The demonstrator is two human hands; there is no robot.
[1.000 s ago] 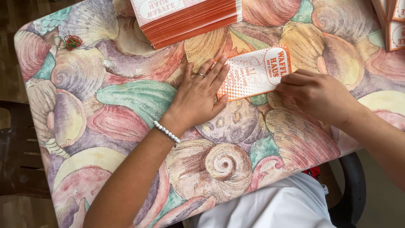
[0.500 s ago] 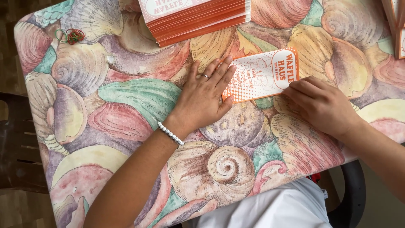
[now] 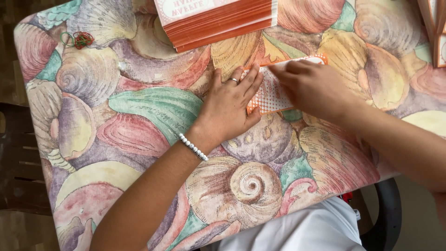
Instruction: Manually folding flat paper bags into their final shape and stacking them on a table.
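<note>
matt paper sleeve (image 3: pixel 272 93), glossy shell-print tablecloth (image 3: pixel 139 121)

Table covering (image 3: pixel 139 107), seashell print in pink, green and tan. Stack of orange-edged flat cartons (image 3: pixel 218 21), far edge. Red and green rubber bands (image 3: pixel 76 39), far left corner. Dark chair (image 3: pixel 388 218), near right.

Much of the orange-and-white paper sleeve (image 3: pixel 274 95) is covered by the right hand (image 3: pixel 316 88), itself blurred. Above the sleeve, the stack of orange sheets (image 3: pixel 218 23) is cut by the top edge; right of it, another stack (image 3: pixel 436 32) is clipped.
</note>
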